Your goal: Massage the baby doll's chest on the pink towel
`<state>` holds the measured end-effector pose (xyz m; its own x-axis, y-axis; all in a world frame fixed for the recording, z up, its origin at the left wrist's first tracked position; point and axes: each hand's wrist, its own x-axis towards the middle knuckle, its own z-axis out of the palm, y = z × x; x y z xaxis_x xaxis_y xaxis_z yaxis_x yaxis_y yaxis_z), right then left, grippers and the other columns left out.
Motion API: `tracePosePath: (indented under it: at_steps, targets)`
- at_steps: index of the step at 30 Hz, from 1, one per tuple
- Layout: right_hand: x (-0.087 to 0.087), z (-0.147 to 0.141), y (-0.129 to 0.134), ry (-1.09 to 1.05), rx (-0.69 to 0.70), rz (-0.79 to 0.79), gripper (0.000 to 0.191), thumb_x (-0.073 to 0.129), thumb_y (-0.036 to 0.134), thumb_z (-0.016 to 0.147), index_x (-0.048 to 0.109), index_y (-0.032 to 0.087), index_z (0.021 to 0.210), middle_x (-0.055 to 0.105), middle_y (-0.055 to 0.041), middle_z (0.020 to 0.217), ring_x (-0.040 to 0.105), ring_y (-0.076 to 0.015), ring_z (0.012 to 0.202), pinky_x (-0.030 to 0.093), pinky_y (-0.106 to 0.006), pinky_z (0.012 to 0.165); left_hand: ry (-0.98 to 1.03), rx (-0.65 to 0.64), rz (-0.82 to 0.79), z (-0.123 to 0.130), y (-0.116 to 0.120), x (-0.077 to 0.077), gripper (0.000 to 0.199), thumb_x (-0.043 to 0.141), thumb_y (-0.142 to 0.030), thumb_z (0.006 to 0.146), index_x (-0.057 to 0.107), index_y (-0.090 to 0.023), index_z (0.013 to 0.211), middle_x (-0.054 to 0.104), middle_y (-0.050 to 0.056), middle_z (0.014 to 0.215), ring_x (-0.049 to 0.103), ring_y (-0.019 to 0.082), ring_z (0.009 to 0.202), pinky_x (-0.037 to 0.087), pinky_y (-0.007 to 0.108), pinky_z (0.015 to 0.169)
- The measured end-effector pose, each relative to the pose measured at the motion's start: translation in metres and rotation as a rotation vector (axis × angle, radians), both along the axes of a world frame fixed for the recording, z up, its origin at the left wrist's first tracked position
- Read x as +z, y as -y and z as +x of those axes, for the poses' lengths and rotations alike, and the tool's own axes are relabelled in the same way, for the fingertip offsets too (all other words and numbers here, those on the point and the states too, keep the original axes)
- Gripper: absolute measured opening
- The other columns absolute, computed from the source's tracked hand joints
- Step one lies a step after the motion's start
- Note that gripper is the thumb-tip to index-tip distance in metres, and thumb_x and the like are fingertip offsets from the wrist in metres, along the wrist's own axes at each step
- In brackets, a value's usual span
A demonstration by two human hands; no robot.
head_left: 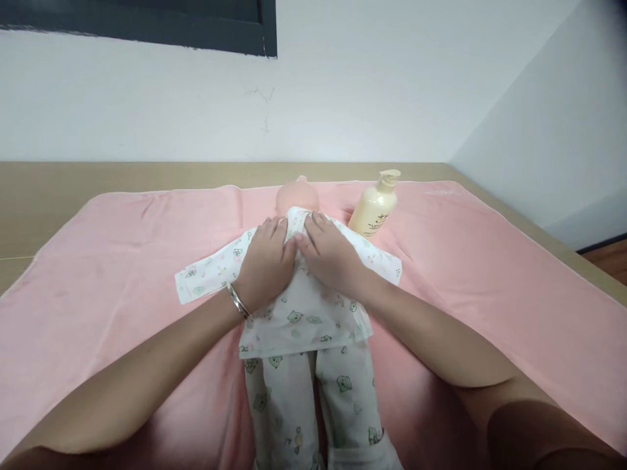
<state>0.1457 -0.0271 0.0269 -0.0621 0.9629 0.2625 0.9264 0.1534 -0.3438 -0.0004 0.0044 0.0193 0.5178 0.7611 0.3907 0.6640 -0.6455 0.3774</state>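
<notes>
A baby doll lies on a pink blanket (132,261), its bare head (298,198) toward the wall. It wears a white printed shirt (304,320) with both sleeves spread out sideways, and matching printed trousers (345,385). My left hand (268,261) rests flat on the left side of the shirt's upper part, fingers stretched out. On the right side of the same area my right hand (330,251) also lies flat, its thumb close to the left thumb. Neither hand grips anything. The doll's feet are not clearly visible at the bottom edge.
A pale yellow pump bottle (375,205) stands tilted beside the doll's head, behind the right sleeve. The blanket covers a wooden surface (44,189) that meets a white wall (353,85). A dark frame (147,26) is on the wall at upper left.
</notes>
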Motion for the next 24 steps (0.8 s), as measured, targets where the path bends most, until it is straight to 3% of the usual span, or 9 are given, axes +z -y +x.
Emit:
tracePosePath:
  at_steps: [4,11,17,24]
  targets:
    - [0.003,0.009,-0.012,0.001,-0.071,-0.081,0.063,0.027,0.039,0.1,0.04,-0.004,0.144,0.041,-0.0248,0.151,0.035,-0.0338,0.144,0.03,-0.05,0.118,-0.012,0.002,0.028,0.0,0.018,-0.008,0.051,0.028,-0.03,0.099,0.041,-0.004,0.141,0.037,0.022,0.153,0.029,0.033,0.147,0.03,0.055,0.12]
    - [-0.001,-0.018,0.023,0.129,-0.002,0.084,0.062,0.034,0.032,0.097,0.038,-0.007,0.144,0.04,-0.0296,0.15,0.033,-0.0381,0.144,0.029,-0.051,0.119,0.079,0.04,-0.055,-0.003,-0.011,-0.012,0.048,0.024,-0.03,0.099,0.05,-0.009,0.134,0.053,0.018,0.142,0.045,0.028,0.138,0.034,0.052,0.119]
    - [0.003,0.006,-0.006,0.049,-0.015,-0.026,0.056,0.027,0.031,0.099,0.045,-0.002,0.14,0.046,-0.0245,0.148,0.04,-0.0336,0.141,0.032,-0.051,0.117,0.03,0.041,-0.015,0.003,0.021,-0.008,0.055,0.029,-0.035,0.099,0.043,-0.002,0.14,0.038,0.024,0.153,0.027,0.035,0.148,0.029,0.058,0.12]
    - [0.001,-0.019,0.025,0.118,-0.011,0.063,0.061,0.035,0.033,0.097,0.036,-0.002,0.147,0.035,-0.0282,0.153,0.027,-0.039,0.147,0.027,-0.054,0.119,0.159,0.057,-0.066,-0.001,-0.005,-0.011,0.047,0.022,-0.032,0.1,0.052,-0.016,0.132,0.054,0.014,0.144,0.045,0.026,0.139,0.032,0.052,0.121]
